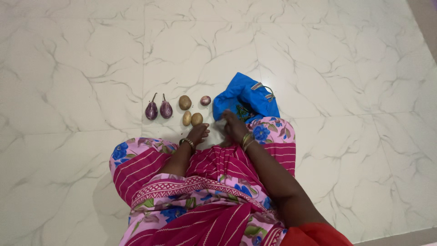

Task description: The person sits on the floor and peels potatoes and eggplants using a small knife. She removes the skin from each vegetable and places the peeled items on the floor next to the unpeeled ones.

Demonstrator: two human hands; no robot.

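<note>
My right hand (233, 126) grips the soft, limp blue bag (246, 100) at its mouth edge; left hand (199, 133) rests loosely open just below firm potatoes (191, 112).

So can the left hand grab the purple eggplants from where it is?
Probably yes. The left hand rests beside the potatoes, and the two eggplants lie further left on bare floor, nothing blocking.

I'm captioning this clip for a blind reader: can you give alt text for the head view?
A seated person in a pink patterned garment reaches the right hand into a blue cloth bag on a white marble floor, the left hand near three potatoes. Two small purple eggplants and an onion lie beside them.
</note>
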